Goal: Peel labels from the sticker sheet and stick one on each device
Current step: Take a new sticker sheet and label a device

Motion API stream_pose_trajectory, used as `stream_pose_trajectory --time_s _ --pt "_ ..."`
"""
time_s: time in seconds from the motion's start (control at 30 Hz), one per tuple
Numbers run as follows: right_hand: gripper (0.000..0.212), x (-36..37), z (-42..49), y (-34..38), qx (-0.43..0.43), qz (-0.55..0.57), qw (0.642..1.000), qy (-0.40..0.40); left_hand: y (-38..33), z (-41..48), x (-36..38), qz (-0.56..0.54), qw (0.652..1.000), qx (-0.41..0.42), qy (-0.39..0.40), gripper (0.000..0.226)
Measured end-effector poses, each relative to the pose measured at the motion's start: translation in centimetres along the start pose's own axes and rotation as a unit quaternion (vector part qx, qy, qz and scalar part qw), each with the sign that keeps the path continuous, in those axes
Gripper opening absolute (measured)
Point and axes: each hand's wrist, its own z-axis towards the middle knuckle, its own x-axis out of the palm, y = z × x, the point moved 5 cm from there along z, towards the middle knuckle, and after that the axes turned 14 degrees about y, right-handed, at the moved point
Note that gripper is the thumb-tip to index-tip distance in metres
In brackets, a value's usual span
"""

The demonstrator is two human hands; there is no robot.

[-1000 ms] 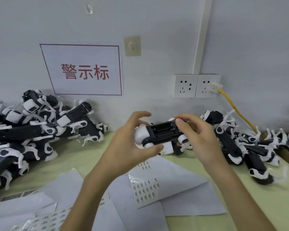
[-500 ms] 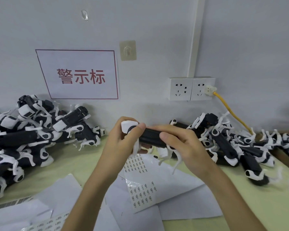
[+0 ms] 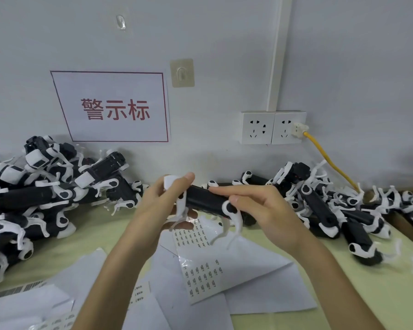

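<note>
Holding one device over the sticker sheet, my left hand curls round its white end and my right hand grips the other. I see no label on it. The left heap and right heap flank me and many labels remain, so I judge plenty is left.

Forearms angle inward; left hand grips one end of the device; right hand grips the other, forefinger along it.

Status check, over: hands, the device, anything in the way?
Left hand grips device at its white end, right hand holds the black body. Device off the table, above sticker sheet. Nothing blocking; no label visible on it.
</note>
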Motion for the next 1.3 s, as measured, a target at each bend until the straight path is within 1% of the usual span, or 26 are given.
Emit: stream_pose_trajectory --time_s 0.07,0.13,0.2,0.23,0.27,0.3,0.37,0.43,0.5,0.6,0.7,0.73,0.8,0.83,0.87,0.9,1.0,1.03,1.1,1.17,1.2,1.27,1.3 --pt "0.034 -0.9 -0.1 -0.7 0.018 0.003 0.999 -0.040 0.2 0.1 -0.8 -0.002 1.000 0.006 -0.024 0.067" --pt "0.032 -1.5 -0.1 -2.1 0.061 -0.013 0.995 -0.083 0.5 0.3 -1.6 0.005 0.998 0.011 -0.054 0.060" --pt "0.025 -2.0 -0.4 -4.2 0.142 -0.093 0.978 -0.125 1.0 0.5 -2.5 0.009 0.996 0.014 -0.090 0.049" --pt "0.018 -2.1 -0.7 -5.5 0.195 -0.141 0.962 -0.128 1.2 0.6 -3.0 0.009 0.994 0.017 -0.109 0.051" --pt "0.015 -1.9 -0.9 -6.9 0.253 -0.173 0.946 -0.109 1.5 0.8 -3.5 0.016 0.991 0.020 -0.130 0.055" --pt "0.024 -1.4 -1.2 -8.2 0.305 -0.195 0.929 -0.080 1.9 0.8 -4.1 0.035 0.987 0.023 -0.153 0.057" --pt "0.048 -0.2 -1.5 -10.4 0.367 -0.209 0.906 -0.028 2.7 0.9 -5.0 0.098 0.975 0.030 -0.197 0.058" --pt "0.065 0.9 -1.5 -11.6 0.387 -0.241 0.890 -0.004 3.9 0.9 -6.0 0.141 0.962 0.032 -0.232 0.053" --pt "0.074 1.9 -1.4 -12.6 0.394 -0.282 0.875 0.001 5.2 1.1 -7.1 0.176 0.948 0.016 -0.264 0.049" --pt "0.076 2.7 -1.4 -13.3 0.406 -0.328 0.853 -0.006 6.5 1.2 -8.3 0.252 0.921 -0.034 -0.297 0.058" --pt "0.073 2.5 -1.5 -13.7 0.421 -0.348 0.837 -0.005 7.5 1.1 -8.8 0.296 0.910 -0.068 -0.283 0.065" --pt "0.067 2.2 -1.6 -13.7 0.423 -0.348 0.836 -0.009 7.8 1.0 -9.0 0.305 0.908 -0.079 -0.277 0.066" --pt "0.040 1.4 -1.9 -13.4 0.411 -0.323 0.852 -0.036 8.1 1.0 -9.3 0.321 0.903 -0.106 -0.264 0.067" --pt "0.027 0.9 -1.9 -13.1 0.398 -0.295 0.867 -0.056 8.0 1.0 -9.4 0.333 0.901 -0.125 -0.248 0.069" --pt "0.018 0.2 -1.9 -12.7 0.383 -0.264 0.882 -0.072 7.8 1.0 -9.4 0.349 0.897 -0.151 -0.225 0.070" --pt "0.014 -0.5 -1.9 -12.2 0.369 -0.237 0.895 -0.084 7.6 1.1 -9.4 0.373 0.889 -0.182 -0.195 0.071" --pt "0.013 -3.0 -1.9 -9.7 0.321 -0.198 0.917 -0.132 7.4 0.8 -9.0 0.452 0.844 -0.269 -0.105 0.073" --pt "0.014 -3.8 -1.9 -8.7 0.299 -0.187 0.923 -0.152 7.6 0.7 -8.9 0.459 0.839 -0.281 -0.085 0.076" --pt "0.016 -4.9 -2.2 -6.9 0.245 -0.160 0.938 -0.185 7.6 0.7 -8.6 0.463 0.838 -0.281 -0.067 0.084" --pt "0.017 -5.6 -2.6 -5.4 0.196 -0.133 0.951 -0.198 6.8 1.0 -8.0 0.478 0.841 -0.237 -0.088 0.084" --pt "0.017 -5.9 -2.8 -4.8 0.175 -0.115 0.957 -0.199 5.9 1.1 -7.4 0.478 0.852 -0.183 -0.113 0.077" --pt "0.016 -6.1 -2.9 -4.0 0.147 -0.080 0.965 -0.201 3.8 1.0 -5.9 0.431 0.890 -0.051 -0.141 0.046" --pt "0.017 -6.2 -2.9 -3.7 0.136 -0.069 0.968 -0.202 3.0 1.1 -5.1 0.372 0.920 -0.009 -0.125 0.029"
